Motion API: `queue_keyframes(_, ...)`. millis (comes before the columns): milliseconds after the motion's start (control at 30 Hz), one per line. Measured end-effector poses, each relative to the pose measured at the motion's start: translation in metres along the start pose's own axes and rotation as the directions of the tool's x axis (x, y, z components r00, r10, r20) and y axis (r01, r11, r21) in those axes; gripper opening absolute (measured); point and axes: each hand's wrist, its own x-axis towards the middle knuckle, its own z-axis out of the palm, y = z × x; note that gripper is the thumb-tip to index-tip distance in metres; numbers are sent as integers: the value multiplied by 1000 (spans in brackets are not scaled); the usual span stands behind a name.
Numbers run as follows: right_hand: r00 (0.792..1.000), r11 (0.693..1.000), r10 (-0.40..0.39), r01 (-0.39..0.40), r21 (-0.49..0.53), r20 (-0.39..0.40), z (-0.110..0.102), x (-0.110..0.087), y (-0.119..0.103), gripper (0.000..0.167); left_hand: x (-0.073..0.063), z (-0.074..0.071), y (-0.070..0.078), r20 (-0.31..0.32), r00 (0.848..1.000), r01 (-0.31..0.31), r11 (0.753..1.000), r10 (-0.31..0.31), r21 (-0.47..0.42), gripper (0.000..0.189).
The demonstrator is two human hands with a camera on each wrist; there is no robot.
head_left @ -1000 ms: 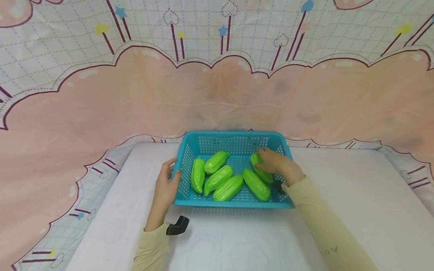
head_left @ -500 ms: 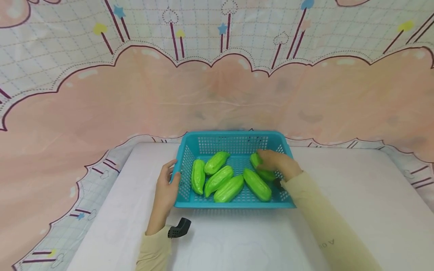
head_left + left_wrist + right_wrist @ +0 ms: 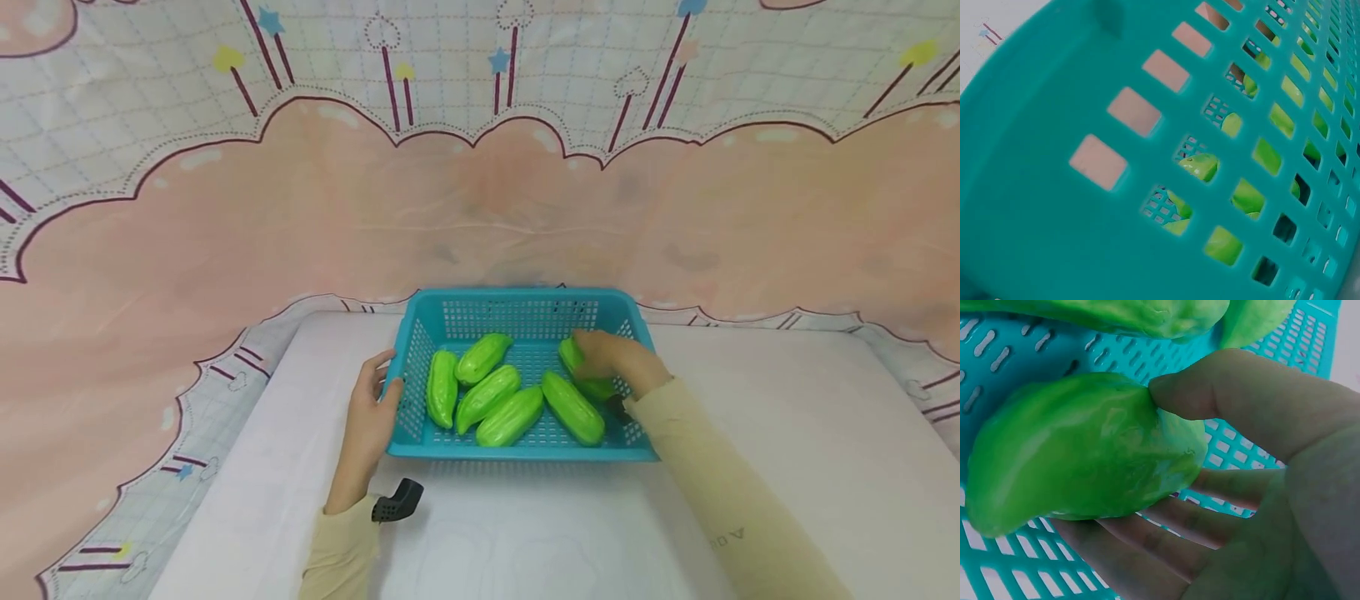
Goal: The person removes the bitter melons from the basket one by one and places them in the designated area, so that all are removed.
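A blue-green plastic basket with perforated walls holds several glossy green, ridged bitter melons. At its left side, my left hand holds the rim, thumb at the edge and fingers along the outer wall. Only the perforated basket wall fills the left wrist view, melons showing through its holes. Inside the basket's right end, my right hand grips one bitter melon, thumb on top and fingers beneath it. Part of that melon is hidden by the hand in the head view.
The basket stands on a white table. Behind it hangs a patterned cloth in pink and white. A black wrist device is on the left sleeve. Another bitter melon lies just left of the gripped one.
My right hand's fingers have curled down around the rightmost bitter melon, covering more of it. The left hand stays at the basket's rim; the view has shifted slightly.
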Motion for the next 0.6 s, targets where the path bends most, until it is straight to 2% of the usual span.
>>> queue_keyframes(367, 1000, 999, 5, -5, -33, -5, -2, -2, 0, 81, 2, -1, 2, 6, 1000, 11, 1000, -11, -3, 46)
queue_keyframes(600, 999, 999, -13, 12, -43, -35, -8, -9, -4, 81, 2, -2, 5, 12, 1000, 18, 1000, -18, 1, 46)
